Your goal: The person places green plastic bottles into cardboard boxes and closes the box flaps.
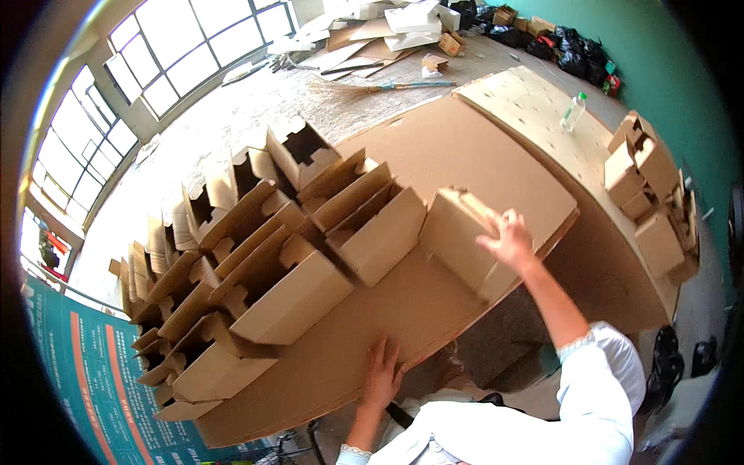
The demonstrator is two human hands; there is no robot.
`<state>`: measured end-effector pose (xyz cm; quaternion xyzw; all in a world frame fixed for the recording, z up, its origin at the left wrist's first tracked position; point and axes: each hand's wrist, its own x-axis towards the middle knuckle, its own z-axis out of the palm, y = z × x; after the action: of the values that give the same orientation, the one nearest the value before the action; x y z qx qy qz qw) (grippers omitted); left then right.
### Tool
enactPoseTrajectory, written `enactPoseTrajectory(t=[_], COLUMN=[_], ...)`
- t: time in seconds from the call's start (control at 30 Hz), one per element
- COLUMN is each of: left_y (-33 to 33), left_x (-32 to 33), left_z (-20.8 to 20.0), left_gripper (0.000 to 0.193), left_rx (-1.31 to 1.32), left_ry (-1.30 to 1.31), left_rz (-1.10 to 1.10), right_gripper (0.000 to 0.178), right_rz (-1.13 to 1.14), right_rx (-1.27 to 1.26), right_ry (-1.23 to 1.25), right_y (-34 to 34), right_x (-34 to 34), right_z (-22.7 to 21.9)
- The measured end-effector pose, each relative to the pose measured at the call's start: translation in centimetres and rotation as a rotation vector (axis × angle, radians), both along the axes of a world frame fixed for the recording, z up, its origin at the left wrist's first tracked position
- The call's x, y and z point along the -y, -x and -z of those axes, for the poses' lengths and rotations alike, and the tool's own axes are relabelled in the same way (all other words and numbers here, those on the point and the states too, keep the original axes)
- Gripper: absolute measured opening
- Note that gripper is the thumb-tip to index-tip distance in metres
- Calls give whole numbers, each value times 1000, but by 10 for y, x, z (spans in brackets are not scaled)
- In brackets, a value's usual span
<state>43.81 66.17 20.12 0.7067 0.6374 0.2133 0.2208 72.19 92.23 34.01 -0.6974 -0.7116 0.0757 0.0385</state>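
My right hand (508, 242) is at the upper right end of a brown cardboard box (459, 244), its fingers closed over the edge. That box stands at the right end of the near row, close beside an open-topped cardboard box (380, 236). My left hand (380, 377) rests with fingers stretched out on the cardboard-covered tabletop (325, 391), near its front edge, holding nothing. Several open-topped boxes (294, 298) fill the left and middle of the table in close rows. Their upright flaps have cut-out notches, and the insides are mostly dark.
A plywood board (535, 105) with a clear green-capped bottle (573, 112) lies at the far right. More cardboard boxes (647, 167) are piled at its right edge. On the floor beyond are a broom (387, 85), flattened cardboard (364, 56) and black bags (573, 54). A green printed banner (85, 372) hangs at the left.
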Motion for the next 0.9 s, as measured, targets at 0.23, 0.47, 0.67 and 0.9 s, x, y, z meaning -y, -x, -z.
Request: enactPoseTrajectory(t=[0.23,0.47,0.67,0.9], left_y=[-101,-155,-156,-140], left_x=[-113,-153,-203,-178], left_z=[-38,-24,39,-17], left_gripper=[70,74,72,70], left_rx=[814,676,1218,1370], left_ry=[267,147,119,981], left_rz=[-142,-26,-144,-102], right_gripper=[84,83,74,64], right_rz=[-249,-336,-290,-214], right_rx=[31,-25,19,134], right_ry=[-2,-193,-305,-119], right_y=[1,-12,17,14], right_x=[30,64,52,14], right_z=[-1,-1,1,-16])
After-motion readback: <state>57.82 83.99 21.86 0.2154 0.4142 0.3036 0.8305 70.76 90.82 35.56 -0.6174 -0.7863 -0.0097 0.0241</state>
